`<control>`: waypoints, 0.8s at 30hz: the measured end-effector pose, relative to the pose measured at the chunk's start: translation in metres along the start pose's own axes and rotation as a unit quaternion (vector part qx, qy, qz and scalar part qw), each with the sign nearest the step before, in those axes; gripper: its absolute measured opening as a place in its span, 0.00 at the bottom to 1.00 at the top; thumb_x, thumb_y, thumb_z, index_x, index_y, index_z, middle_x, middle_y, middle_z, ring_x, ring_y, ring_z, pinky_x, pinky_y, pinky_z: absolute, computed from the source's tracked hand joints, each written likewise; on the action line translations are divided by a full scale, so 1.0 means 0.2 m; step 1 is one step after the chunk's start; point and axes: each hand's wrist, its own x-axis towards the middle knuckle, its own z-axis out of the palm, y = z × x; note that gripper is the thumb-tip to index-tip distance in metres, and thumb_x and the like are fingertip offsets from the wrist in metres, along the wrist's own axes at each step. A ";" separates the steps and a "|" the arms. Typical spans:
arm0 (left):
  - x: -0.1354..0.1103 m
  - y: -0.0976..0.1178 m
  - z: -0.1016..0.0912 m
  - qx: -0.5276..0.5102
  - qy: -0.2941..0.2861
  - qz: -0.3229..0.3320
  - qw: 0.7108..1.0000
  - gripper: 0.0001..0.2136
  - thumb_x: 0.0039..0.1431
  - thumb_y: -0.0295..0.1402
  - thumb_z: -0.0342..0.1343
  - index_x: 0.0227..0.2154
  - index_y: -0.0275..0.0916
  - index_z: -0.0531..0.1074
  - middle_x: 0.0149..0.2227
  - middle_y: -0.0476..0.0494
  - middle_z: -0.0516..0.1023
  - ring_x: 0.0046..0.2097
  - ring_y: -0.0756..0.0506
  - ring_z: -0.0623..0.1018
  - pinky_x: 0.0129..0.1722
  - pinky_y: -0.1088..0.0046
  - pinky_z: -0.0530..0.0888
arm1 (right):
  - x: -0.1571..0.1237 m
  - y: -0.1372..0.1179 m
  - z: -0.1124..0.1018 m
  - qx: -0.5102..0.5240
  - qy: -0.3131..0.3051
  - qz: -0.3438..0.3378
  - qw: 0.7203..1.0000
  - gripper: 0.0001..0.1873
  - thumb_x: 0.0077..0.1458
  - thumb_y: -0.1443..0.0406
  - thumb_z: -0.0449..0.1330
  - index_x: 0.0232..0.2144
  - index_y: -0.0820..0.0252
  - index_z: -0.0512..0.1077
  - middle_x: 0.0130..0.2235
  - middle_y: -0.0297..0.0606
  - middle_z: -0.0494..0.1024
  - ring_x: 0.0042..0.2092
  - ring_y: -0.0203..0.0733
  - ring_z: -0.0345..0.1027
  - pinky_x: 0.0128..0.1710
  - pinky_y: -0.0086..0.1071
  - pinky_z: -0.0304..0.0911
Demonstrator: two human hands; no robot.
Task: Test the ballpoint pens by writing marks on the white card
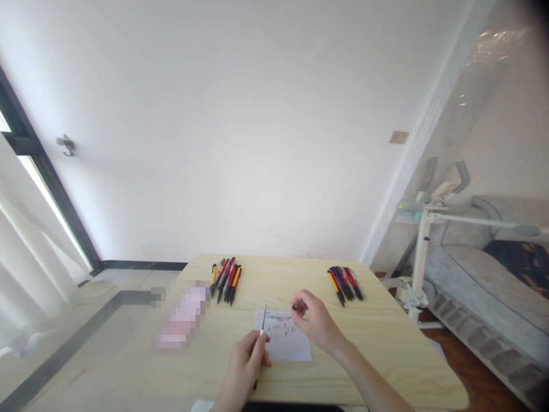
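My left hand [245, 366] is closed around a dark pen barrel with a thin refill [265, 318] sticking up out of it, and the barrel's lower end shows below the fingers. Up and to the right, my right hand [319, 321] pinches a small black pen piece [294, 308], apart from the refill. Under and between the hands lies a white sheet of paper [295, 350] with scribbles and short marks in red and dark ink. The left hand covers part of its left edge.
On the light wooden table [377, 360], a bunch of pens [227, 280] lies at the back left and another pen bunch [344, 284] at the back right. A pixelated pink patch [184, 320] covers the left side. A sofa [480, 257] stands to the right.
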 end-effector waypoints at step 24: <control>-0.01 0.00 0.00 0.009 -0.011 0.006 1.000 0.14 0.57 0.39 0.44 0.24 0.37 0.68 0.15 0.51 0.70 0.22 0.50 0.70 0.25 0.77 0.64 | 0.14 -0.08 0.15 0.373 0.032 0.137 0.917 0.09 0.45 0.64 0.60 0.28 0.60 0.62 0.27 0.34 0.73 0.26 0.37 0.68 0.24 0.31 0.66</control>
